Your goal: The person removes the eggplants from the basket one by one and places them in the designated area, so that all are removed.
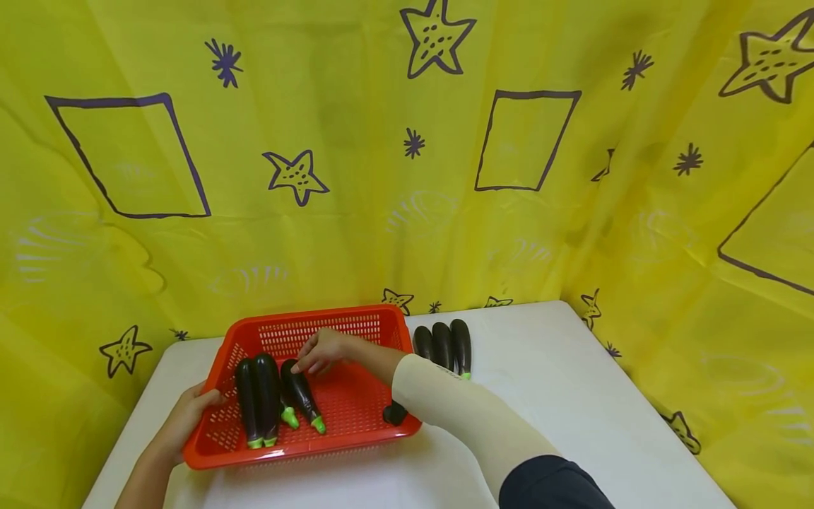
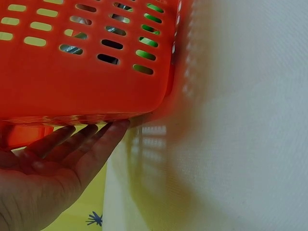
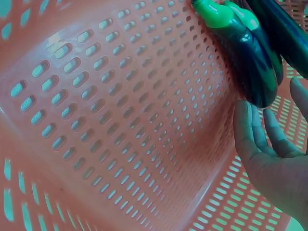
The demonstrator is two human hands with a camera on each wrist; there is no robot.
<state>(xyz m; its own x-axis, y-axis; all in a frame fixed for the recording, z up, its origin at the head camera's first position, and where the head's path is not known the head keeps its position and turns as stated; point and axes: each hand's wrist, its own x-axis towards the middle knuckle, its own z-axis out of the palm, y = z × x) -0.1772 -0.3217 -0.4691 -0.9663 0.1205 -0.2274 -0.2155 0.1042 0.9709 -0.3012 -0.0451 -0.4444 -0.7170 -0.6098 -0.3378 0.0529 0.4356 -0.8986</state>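
Observation:
A red perforated plastic basket is tilted on the table, with several dark eggplants in its left half. My left hand grips the basket's left side, thumb over the rim. In the left wrist view the fingers of that hand reach under the basket. Inside, my right hand is at the rounded end of an eggplant with a bright green stem. The right wrist view has its fingertips right at that eggplant, thumb spread apart. Two more eggplants lie side by side to the left.
Three eggplants lie together on the white table, just right of the basket. A yellow curtain with star drawings hangs behind the table and along its sides. A small black device is by the right wrist.

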